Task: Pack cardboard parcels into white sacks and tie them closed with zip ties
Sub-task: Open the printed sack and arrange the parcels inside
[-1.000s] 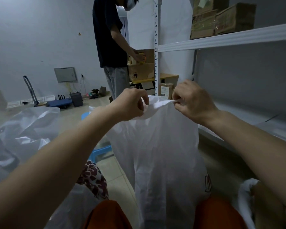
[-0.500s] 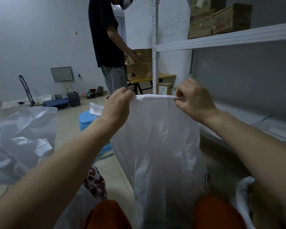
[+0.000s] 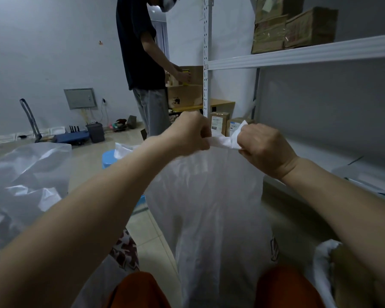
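Note:
A white sack (image 3: 209, 207) stands upright between my knees, its top edge bunched into a narrow band. My left hand (image 3: 188, 135) grips the left end of that bunched mouth. My right hand (image 3: 262, 150) grips the right end, with a tuft of sack sticking up above its fingers. Both hands are close together at chest height. What is inside the sack is hidden. A second white sack (image 3: 322, 270) lies at the lower right with a cardboard parcel (image 3: 351, 276) showing in its mouth. No zip tie is visible.
A white metal rack (image 3: 298, 52) stands on the right, with cardboard parcels (image 3: 293, 30) on its upper shelf. A person in a dark shirt (image 3: 140, 52) handles boxes behind the sack. Clear plastic sheeting (image 3: 25, 185) fills the left; a blue stool (image 3: 110, 158) is beside it.
My hands have moved together, gathering the sack's spread mouth into a tight bunch. The view has shifted slightly.

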The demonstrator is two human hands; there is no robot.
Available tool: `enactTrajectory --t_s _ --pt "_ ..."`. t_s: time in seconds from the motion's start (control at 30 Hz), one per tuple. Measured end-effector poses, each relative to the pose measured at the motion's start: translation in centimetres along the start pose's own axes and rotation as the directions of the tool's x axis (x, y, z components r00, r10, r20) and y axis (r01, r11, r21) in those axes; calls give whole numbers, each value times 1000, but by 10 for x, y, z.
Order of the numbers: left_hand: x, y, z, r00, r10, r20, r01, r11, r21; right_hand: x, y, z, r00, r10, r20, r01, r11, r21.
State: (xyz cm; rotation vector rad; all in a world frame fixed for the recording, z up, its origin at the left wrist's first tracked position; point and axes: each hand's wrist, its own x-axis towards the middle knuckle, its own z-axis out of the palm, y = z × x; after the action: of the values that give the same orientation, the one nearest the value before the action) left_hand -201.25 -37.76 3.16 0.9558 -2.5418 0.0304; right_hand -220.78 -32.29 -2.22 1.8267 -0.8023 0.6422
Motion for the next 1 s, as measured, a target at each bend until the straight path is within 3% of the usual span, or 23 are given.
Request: enactTrajectory --t_s 0.07,0.13,0.3,0.43,0.57,0.63,0.73,0.8,0.83,0.9,0.93,1.0 --pt "-4 3 18 977 95 -192 -82 994 75 -3 -2 0 999 3 47 -4 1000 17" --pt "-9 -4 32 955 130 -266 -120 991 54 -9 -2 -1 994 -15 105 11 999 40" --pt "-13 -20 25 967 125 -221 -140 989 -53 -16 2 7 990 -4 141 -9 996 92" --pt "-14 -24 21 977 104 -184 -123 988 -97 -8 6 16 992 -28 126 31 999 -21" --pt "-17 -23 42 912 226 -343 -226 973 41 -1 3 23 985 128 118 -117 988 -101" --pt "-19 -27 50 860 316 -402 -283 949 140 -2 -4 21 945 225 236 -236 972 18" --pt "-22 -34 53 779 444 -442 -374 896 240 8 -9 13 857 381 347 -473 848 237" --pt "-22 -34 53 747 505 -432 -410 862 299 19 -7 15 811 411 416 -525 826 206" --pt "-22 -30 53 757 502 -418 -389 861 329 22 -7 16 811 398 429 -507 844 175" --pt "-23 -24 51 874 318 -369 -232 938 259 22 -8 19 878 341 336 -405 903 142" --pt "-23 -23 45 936 157 -315 -110 981 162 18 -9 21 923 284 258 -322 939 118" --pt "-19 -19 26 982 -62 -179 42 992 -115 6 -12 26 986 111 128 -114 993 14"
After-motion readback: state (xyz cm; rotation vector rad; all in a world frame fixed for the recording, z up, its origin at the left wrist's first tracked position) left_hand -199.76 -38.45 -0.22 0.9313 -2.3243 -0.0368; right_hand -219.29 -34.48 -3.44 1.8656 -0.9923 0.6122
